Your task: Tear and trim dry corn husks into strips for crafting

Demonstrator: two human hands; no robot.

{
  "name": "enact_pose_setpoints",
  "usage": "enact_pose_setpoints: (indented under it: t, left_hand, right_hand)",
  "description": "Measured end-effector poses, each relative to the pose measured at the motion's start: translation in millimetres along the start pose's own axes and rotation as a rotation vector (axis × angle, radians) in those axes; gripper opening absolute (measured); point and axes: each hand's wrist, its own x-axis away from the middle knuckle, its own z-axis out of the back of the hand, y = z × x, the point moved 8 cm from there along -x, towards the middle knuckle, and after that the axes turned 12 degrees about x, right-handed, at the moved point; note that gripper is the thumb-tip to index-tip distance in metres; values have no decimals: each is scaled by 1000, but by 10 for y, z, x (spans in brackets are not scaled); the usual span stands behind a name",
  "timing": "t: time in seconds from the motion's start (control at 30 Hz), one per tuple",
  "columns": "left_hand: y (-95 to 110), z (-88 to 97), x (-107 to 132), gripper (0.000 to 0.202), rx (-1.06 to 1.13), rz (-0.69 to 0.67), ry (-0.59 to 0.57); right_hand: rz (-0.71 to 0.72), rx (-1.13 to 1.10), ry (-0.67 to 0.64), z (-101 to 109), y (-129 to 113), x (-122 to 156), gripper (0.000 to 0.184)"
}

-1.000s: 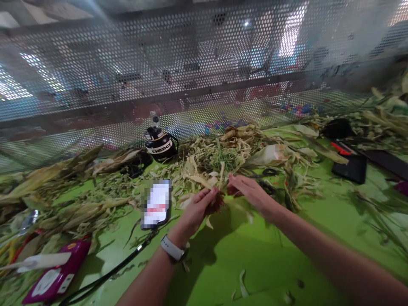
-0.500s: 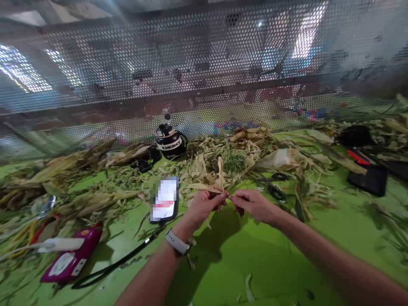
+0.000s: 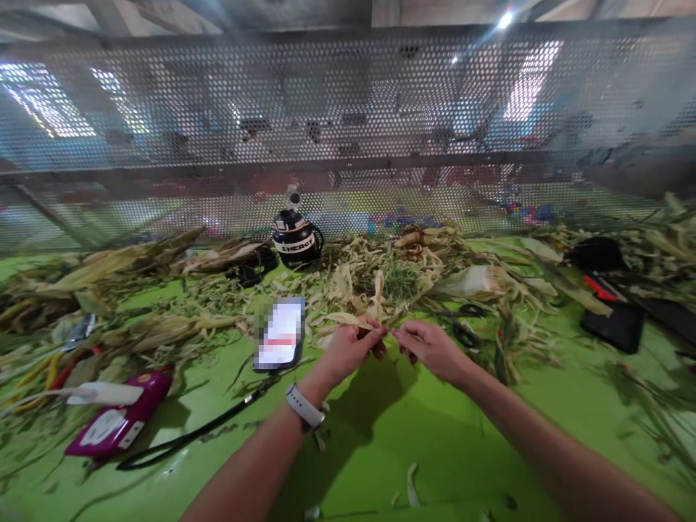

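Note:
My left hand (image 3: 348,354), with a pale-strapped watch (image 3: 304,406) on its wrist, pinches a dry corn husk figure (image 3: 378,291). One pale strip stands upright from the fingers and another points left. Just to the right, my right hand (image 3: 432,351) has thumb and fingers pressed together. A small gap parts its fingertips from the left hand's. Whether anything lies in that right pinch is too small to tell. Behind both hands is a heap of dried husk scraps (image 3: 353,264). Scissors (image 3: 465,333) rest to the right of my right hand.
A phone (image 3: 280,333) on a black strap lies left of my hands, and a purple power strip (image 3: 122,417) with a white plug sits further left. At the back stands a black jug marked ENERGY (image 3: 295,243), before a perforated metal screen (image 3: 348,109). A dark flat device (image 3: 613,328) lies right.
The head view has tilted slightly up. My right fingertips have drawn a little away from the left hand's, which keeps hold of the husk.

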Motion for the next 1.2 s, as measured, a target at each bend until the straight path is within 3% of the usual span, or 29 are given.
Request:
enact_pose_setpoints:
  t: [0.07,0.13,0.17,0.27,0.3,0.33,0.4,0.53,0.63,0.87,1.1,1.2]
  left_hand:
    - [-12,8,0,31,15,1,12]
    - [-59,2,0,30,110,34,14]
    - [-87,-9,1,30,184,55,10]
    - [-111,-40,1,31,423,57,-3]
    - [-96,-45,0,30,476,33,-6]
    - [-76,-44,1,30,514,2,-4]
    - [-47,-34,7,29,557,-46,15]
    - [-68,-32,20,35,603,-55,59]
    - [-95,-35,15,37,597,-51,73]
    - [-93,54,21,25,481,-4,172]
    - [-74,149,27,18,446,9,265]
    - [-62,169,24,18,429,17,251]
  right_hand:
    - [-1,19,-17,1,16,-8,35]
    - [21,82,55,94,7,-18,31]
    - [48,148,169,205,-21,-10,26]
    - [195,409,676,577,-240,190,13]
    - [255,471,782,614,-324,272,12]
    - [306,512,806,591,-390,316,10]
    - [347,534,650,413,-440,289,11]
    - [166,386,113,-130,-240,132,26]
    - [96,154,-68,-353,-150,100,25]
    - [98,133,-141,-441,-122,117,30]
    - [292,806,-8,-400,-274,200,31]
    - [305,902,105,-292,-318,202,32]
